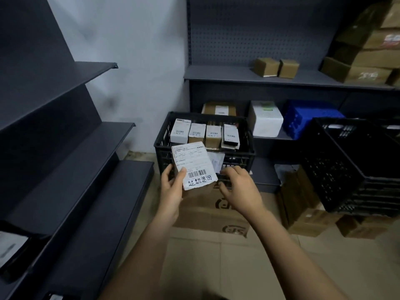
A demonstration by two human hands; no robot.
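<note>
Thumb and fingers (181,173) of the left hand (173,188) pinch the lower left corner of a labelled parcel (193,164), held tilted with its label up, just over the near rim of the black crate (242,158). The right hand (238,188) hovers beside it, fingers loosely spread and holding nothing; whether they touch the crate I cannot tell. The step looks like reading the label before sorting. Next, the parcel probably needs setting upright among the small boxes (197,133) in the crate.
</note>
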